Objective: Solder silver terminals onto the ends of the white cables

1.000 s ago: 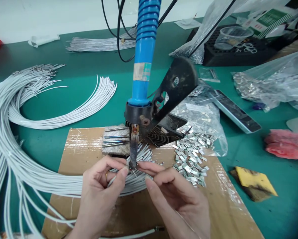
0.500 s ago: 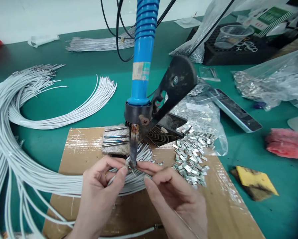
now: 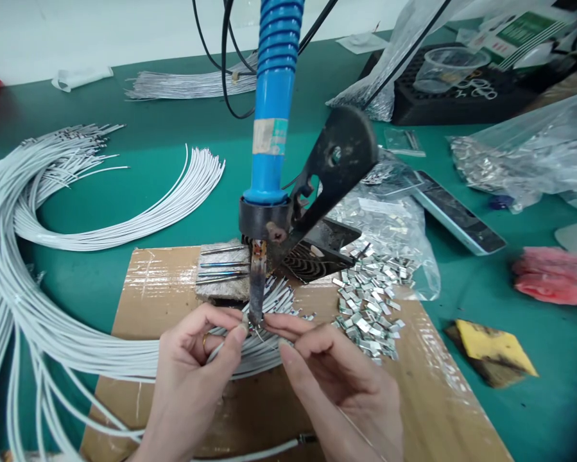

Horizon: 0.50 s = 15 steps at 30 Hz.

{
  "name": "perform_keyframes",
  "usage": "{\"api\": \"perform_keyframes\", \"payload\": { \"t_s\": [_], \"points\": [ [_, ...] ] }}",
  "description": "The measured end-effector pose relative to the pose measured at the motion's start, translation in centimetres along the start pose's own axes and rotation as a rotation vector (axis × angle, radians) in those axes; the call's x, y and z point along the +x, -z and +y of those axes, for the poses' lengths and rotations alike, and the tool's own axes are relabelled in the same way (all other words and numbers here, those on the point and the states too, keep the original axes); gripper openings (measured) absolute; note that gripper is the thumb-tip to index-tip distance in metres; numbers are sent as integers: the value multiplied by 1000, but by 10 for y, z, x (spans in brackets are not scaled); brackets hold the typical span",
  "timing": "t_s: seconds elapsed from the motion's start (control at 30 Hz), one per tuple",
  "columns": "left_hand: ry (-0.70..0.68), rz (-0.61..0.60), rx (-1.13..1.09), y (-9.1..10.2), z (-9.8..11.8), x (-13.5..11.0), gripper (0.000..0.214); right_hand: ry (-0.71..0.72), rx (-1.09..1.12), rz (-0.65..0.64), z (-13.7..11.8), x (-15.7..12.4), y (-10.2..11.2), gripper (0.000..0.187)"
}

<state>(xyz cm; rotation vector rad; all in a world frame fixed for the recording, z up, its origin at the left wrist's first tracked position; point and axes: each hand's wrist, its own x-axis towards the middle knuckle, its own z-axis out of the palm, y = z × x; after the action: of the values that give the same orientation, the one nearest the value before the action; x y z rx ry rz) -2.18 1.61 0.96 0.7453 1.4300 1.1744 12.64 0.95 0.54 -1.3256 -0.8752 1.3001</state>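
Observation:
My left hand [image 3: 196, 366] is closed in a pinch on a white cable [image 3: 215, 352], whose end sits right under the soldering iron's tip [image 3: 257, 295]. Small metal bits at that end are partly hidden by my fingertips. From the other side my right hand [image 3: 343, 378] is also closed, with its fingertips close to the tip. A thin solder wire [image 3: 358, 431] runs across its palm. The soldering iron [image 3: 271, 96] has a blue handle and hangs tip down in a black stand [image 3: 336, 160]. Behind my fingers lies a bundle of white cables [image 3: 264, 362].
Loose small metal connectors [image 3: 370, 321] are heaped on the cardboard [image 3: 427, 385] at right. A stained yellow sponge [image 3: 497, 346], a phone [image 3: 461, 215] and a pink cloth [image 3: 555, 276] lie farther right. Thick white cable coils [image 3: 9, 256] fill the left side.
Both hands hold the same pose at the iron's tip. Only a very slight shift of the whole view to the left shows.

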Motion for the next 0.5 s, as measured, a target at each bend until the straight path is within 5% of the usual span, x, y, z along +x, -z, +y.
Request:
{"api": "perform_keyframes", "payload": {
  "t_s": [0.5],
  "points": [
    [-11, 7, 26, 0, 1, 0, 17, 67, -23, 7, 0, 1, -2, 20]
  ]
}}
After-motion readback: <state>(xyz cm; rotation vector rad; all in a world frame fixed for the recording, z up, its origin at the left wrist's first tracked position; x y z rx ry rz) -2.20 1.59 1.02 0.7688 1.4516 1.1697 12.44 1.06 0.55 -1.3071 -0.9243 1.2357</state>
